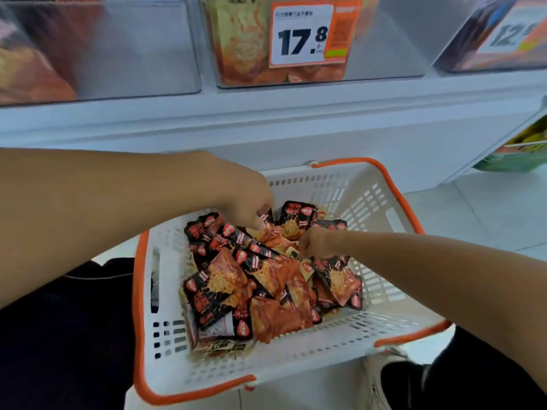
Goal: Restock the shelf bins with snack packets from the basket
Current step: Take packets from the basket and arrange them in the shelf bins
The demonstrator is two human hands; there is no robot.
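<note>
White basket (pixel 349 190) with orange rim: holds a heap of red-and-black snack packets (pixel 266 279). Left hand (pixel 245 199), over the basket's far left part, fingers curled down into the packets. Right hand (pixel 315 242), over the basket's middle, fingers curled among packets. Above the basket: clear shelf bin (pixel 384 39) with orange packets, price tag (pixel 307 34) reading 17.8. Dark shoe (pixel 405 383) just right of the basket's near corner.
</note>
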